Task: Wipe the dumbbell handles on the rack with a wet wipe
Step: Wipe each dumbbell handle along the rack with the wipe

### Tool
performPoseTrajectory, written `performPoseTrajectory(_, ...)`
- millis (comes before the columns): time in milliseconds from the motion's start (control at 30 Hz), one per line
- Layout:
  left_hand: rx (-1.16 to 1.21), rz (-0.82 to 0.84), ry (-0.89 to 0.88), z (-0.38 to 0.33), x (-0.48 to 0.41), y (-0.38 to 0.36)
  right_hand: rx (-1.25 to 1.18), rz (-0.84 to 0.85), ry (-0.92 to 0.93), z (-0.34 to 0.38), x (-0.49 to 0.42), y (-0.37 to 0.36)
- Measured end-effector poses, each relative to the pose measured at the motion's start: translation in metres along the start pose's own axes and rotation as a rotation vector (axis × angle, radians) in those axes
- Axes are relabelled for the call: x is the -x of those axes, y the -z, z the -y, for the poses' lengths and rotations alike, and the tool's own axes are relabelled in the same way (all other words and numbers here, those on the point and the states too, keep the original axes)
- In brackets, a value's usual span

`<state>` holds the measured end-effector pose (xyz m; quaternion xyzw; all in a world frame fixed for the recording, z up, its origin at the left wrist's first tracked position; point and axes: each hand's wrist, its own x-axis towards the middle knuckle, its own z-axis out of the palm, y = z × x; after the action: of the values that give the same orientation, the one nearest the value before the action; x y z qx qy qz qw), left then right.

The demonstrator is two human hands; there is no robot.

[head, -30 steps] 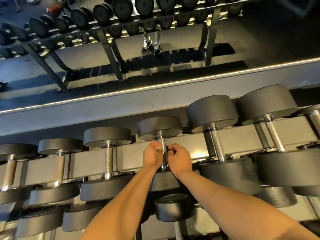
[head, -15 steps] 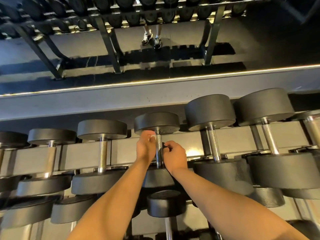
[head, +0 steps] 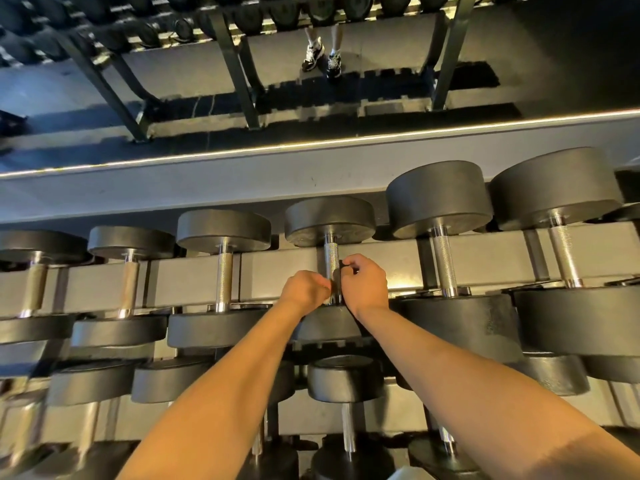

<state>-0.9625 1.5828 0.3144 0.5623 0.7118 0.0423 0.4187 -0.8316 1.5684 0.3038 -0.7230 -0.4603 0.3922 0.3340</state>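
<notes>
One dumbbell handle (head: pixel 331 252), knurled steel and fourth from the left on the upper tier of the rack (head: pixel 277 271), sat under both hands. It ran away from the camera between its far head (head: pixel 330 220) and its near head (head: pixel 329 327), both dark and round.

The left hand (head: pixel 304 288) was at the lower left of the handle, just above the near head, its fingers curled into a fist tight against the steel. The right hand (head: pixel 366 284) was on the handle's right side, a little higher. Its fingers were curled in, with the fingertips (head: pixel 346 263) closed against the bar. Something small and dark showed at those fingertips, too small to identify. Whether a wet wipe lay under either hand could not be told. Both bare forearms reached up from the bottom of the view, passing over a lower-tier dumbbell (head: pixel 346 377).

A smaller dumbbell (head: pixel 224 275) rested just to the left and a larger dumbbell (head: pixel 444 261) just to the right, both apart from the hands. Along the tier the heads grew bigger from left to right. Behind the rack ran a grey ledge (head: pixel 242 181) with a bright strip along its far edge. Above it a mirror (head: pixel 554 46) showed the rack's legs and a pair of trainers (head: pixel 322 57) standing on the floor.
</notes>
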Motion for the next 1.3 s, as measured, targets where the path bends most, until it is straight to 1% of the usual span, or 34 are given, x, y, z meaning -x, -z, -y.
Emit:
performPoseTrajectory(67,0.038,0.049,-0.014,0.005,0.004,0.001,0.000,0.001,0.010,0.000,0.000,0.000)
performPoseTrajectory(133,0.074,0.031,-0.025,0.004,0.009,0.001,0.001,0.002,0.016,0.001,0.001,0.001)
performPoseTrajectory(167,0.080,0.008,-0.047,0.006,0.009,0.001,-0.001,0.009,0.018,0.001,0.001,0.001)
performPoseTrajectory(233,0.146,-0.107,-0.122,0.010,0.012,-0.002,-0.018,0.025,0.032,0.000,0.002,0.001)
performPoseTrajectory(300,0.365,-0.224,-0.194,0.007,0.020,-0.005,-0.047,0.038,0.065,0.000,0.004,0.002)
performPoseTrajectory(367,0.648,-0.269,-0.216,-0.002,0.027,-0.009,-0.114,0.053,0.092,0.000,0.007,0.006)
performPoseTrajectory(400,0.710,-0.277,-0.209,-0.008,0.028,-0.010,-0.157,0.066,0.097,0.000,0.010,0.009)
performPoseTrajectory(433,0.700,-0.276,-0.203,-0.013,0.030,-0.010,-0.193,0.077,0.101,0.000,0.011,0.011)
performPoseTrajectory(533,0.483,-0.267,-0.194,-0.014,0.026,-0.013,-0.241,0.116,0.136,-0.002,0.013,0.016)
performPoseTrajectory(633,0.374,-0.266,-0.187,-0.009,0.024,-0.016,-0.217,0.194,0.149,-0.002,0.009,0.016)
performPoseTrajectory(700,0.374,-0.271,-0.179,-0.008,0.023,-0.015,-0.165,0.209,0.167,-0.002,0.006,0.014)
performPoseTrajectory(833,0.336,-0.294,-0.173,-0.011,0.029,-0.013,-0.204,0.176,0.179,-0.001,0.003,0.013)
performPoseTrajectory(933,0.350,-0.336,-0.131,-0.013,0.031,-0.013,-0.171,0.063,0.195,0.001,-0.005,0.016)
performPoseTrajectory(1033,0.321,-0.301,-0.075,-0.014,0.030,-0.011,-0.083,0.000,0.200,0.010,-0.022,0.011)
performPoseTrajectory(1167,0.333,-0.253,-0.047,-0.012,0.028,-0.010,0.032,0.014,0.213,0.024,-0.038,-0.001)
performPoseTrajectory(1300,0.378,-0.250,-0.045,-0.013,0.028,-0.011,0.102,0.087,0.208,0.025,-0.040,-0.010)
